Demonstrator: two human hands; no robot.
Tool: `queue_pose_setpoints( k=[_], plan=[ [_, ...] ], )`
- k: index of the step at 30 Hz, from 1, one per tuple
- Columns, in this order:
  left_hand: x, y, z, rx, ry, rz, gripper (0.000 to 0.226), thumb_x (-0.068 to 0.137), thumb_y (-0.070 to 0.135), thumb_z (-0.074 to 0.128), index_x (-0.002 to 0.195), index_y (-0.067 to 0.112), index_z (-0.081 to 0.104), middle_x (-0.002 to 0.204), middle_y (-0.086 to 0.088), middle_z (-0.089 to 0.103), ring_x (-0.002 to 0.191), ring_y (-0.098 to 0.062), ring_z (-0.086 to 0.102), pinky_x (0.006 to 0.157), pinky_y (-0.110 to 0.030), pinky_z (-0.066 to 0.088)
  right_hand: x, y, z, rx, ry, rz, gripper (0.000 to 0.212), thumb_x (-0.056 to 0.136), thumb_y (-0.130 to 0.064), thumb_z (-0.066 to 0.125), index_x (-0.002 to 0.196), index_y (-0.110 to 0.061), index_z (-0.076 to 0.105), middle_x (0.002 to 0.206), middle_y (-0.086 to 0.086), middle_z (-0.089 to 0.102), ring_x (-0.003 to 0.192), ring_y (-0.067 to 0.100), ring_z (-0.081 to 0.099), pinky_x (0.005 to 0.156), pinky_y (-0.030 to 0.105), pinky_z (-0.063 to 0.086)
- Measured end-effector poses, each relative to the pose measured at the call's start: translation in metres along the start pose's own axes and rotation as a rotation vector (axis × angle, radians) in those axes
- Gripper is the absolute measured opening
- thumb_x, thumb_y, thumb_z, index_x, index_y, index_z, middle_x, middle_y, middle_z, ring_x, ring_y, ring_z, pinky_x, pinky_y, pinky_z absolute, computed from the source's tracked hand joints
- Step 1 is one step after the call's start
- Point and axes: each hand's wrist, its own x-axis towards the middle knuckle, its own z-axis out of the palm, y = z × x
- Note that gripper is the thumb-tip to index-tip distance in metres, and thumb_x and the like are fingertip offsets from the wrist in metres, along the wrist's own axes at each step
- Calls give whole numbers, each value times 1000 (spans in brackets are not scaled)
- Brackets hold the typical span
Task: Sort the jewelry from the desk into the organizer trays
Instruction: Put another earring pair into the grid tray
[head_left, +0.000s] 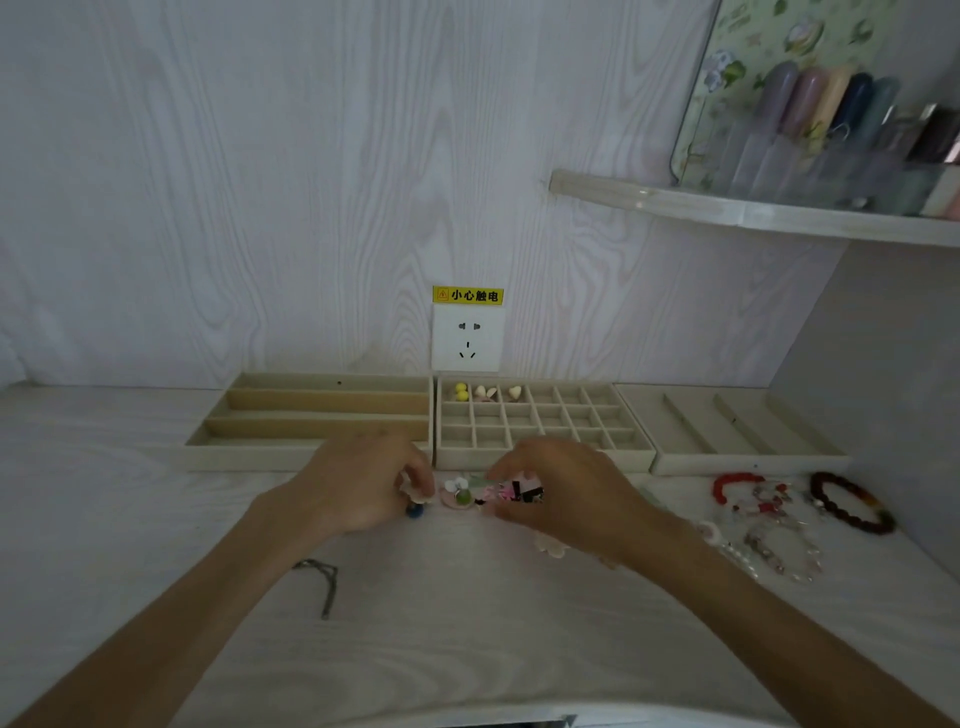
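Three beige organizer trays stand along the wall: a long-slot tray (311, 415), a grid tray (540, 421) holding yellow, white and cream earrings in its back row, and a ridged tray (737, 431). Just in front of the grid tray lies a pile of small earrings (462, 491). My left hand (363, 483) pinches a small pale earring at the pile's left side, above a blue bead (414, 511). My right hand (561, 493) has its curled fingers on the pink and black pieces at the pile's right; what it grips is hidden.
Bracelets lie at the right: a red one (727, 486), a dark beaded one (852, 504) and pearl and crystal strands (779, 551). A thin dark chain (324, 582) lies on the desk left of centre. A wall socket (466, 338) and a shelf (753, 213) sit above.
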Motion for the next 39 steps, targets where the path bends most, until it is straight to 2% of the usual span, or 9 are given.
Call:
queue_pose_setpoints(
  k=[4,8,13,19,23,26,31,36,39],
  plan=[
    [-3,-5,-2,7,-4,-8,31,84,24,63,110,41,63,118,15,59,107,-7,54,74,-21,40,26,-15,20,-18,92,54,33,77,-56,64,94,-28,70,89,-9,64,87,10,56,67,25,38],
    [-4,-9,-4,-148,46,-20,29,77,24,68,99,43,65,98,22,60,97,-2,55,74,-22,43,37,-14,28,29,-1,131,33,81,-38,66,54,-21,62,56,-7,54,64,13,54,50,23,36],
    [7,-2,3,-335,-10,34,30,68,34,78,93,43,65,96,24,63,86,4,55,70,-20,43,40,-3,8,368,-112,182,19,86,-22,60,91,-11,75,90,11,73,79,20,66,70,27,48],
    [13,9,17,-206,23,54,38,65,57,75,98,38,68,95,24,60,91,-1,55,71,-25,38,34,11,-8,414,-208,313,23,91,-24,55,80,-11,71,60,4,53,49,9,48,49,12,35],
    [16,11,18,-140,92,75,24,77,53,66,95,38,70,92,20,63,86,-2,56,63,-22,35,26,17,-22,527,-240,382,21,92,-28,56,74,-22,65,69,-9,55,63,1,50,61,13,38],
    [19,6,15,-145,93,87,21,86,50,59,90,34,72,73,19,63,74,1,58,56,-16,35,25,27,-24,446,-160,374,27,90,-31,58,93,-9,73,97,12,70,83,20,65,76,24,51],
    [26,-9,4,-513,-61,75,16,93,34,55,88,29,69,82,14,70,73,-4,63,74,-29,50,28,37,-17,283,-160,376,40,83,-31,67,91,8,67,50,3,47,41,6,37,48,17,33],
    [22,-9,-21,-537,-70,115,18,91,36,56,102,28,68,92,12,71,81,-9,67,82,-31,54,32,24,-16,213,-59,236,8,81,-34,69,82,-27,66,74,-11,62,65,3,56,58,14,44],
    [19,-2,-37,-516,-23,142,16,90,36,58,97,27,70,87,12,72,76,-7,67,81,-31,53,33,5,-23,657,-236,145,36,77,-16,74,106,-32,59,99,-8,65,85,7,65,71,14,51]
  ],
)
